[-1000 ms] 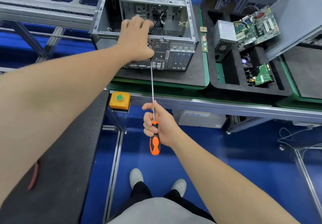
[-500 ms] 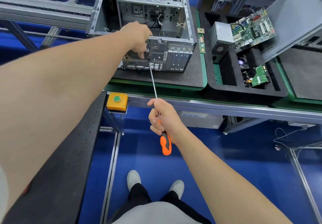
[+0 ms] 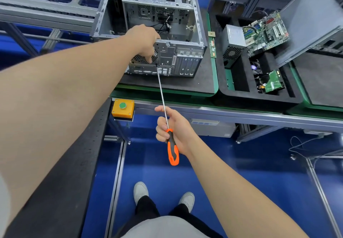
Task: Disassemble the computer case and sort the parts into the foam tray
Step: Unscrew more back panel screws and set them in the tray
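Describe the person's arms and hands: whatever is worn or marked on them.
No glove, ring or watch shows on the left hand or the right hand. The left forearm and the right forearm are bare, with no sleeve, band or marking. A pale grey strip at the lower left edge may be a short sleeve; too little of it shows to tell.

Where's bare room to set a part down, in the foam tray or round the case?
Free: the slot in the tray between power supply and drive; the mat strip in front of the case. Crowded: the tray's far end, with power supply and motherboard, and the case's rear panel, where the left hand and the screwdriver in the right hand meet.
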Motion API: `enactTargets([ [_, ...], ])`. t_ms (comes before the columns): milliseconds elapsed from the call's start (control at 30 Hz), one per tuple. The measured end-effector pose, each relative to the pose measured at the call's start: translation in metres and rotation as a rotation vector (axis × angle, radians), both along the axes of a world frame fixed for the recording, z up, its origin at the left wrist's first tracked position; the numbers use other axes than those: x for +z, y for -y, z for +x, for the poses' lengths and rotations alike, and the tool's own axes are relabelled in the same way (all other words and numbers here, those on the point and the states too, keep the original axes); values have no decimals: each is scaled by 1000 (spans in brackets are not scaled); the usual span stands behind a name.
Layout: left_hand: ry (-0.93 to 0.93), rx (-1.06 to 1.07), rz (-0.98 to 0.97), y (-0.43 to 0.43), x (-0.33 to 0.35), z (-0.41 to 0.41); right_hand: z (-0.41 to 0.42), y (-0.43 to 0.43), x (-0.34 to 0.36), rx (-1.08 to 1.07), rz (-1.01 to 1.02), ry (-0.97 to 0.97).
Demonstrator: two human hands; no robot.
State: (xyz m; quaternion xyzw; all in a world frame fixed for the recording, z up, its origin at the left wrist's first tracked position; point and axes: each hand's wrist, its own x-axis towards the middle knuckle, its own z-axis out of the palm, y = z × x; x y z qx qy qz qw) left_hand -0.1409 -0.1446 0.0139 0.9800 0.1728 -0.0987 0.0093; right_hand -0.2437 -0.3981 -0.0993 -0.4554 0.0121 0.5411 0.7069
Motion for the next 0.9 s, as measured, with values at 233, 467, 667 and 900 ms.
enactTargets([
  [233, 13, -4, 3, -1, -2, 0, 2, -8, 4, -63, 222, -139],
  [467, 30, 10, -4, -1, -2, 1, -5, -19, 4, 82, -639, 908],
  [667, 49, 32, -9, 1, -3, 0, -1, -16, -8, 159, -992, 1280],
  [900, 43, 34, -18, 2, -2, -2, -8, -8, -6, -25, 14, -66],
])
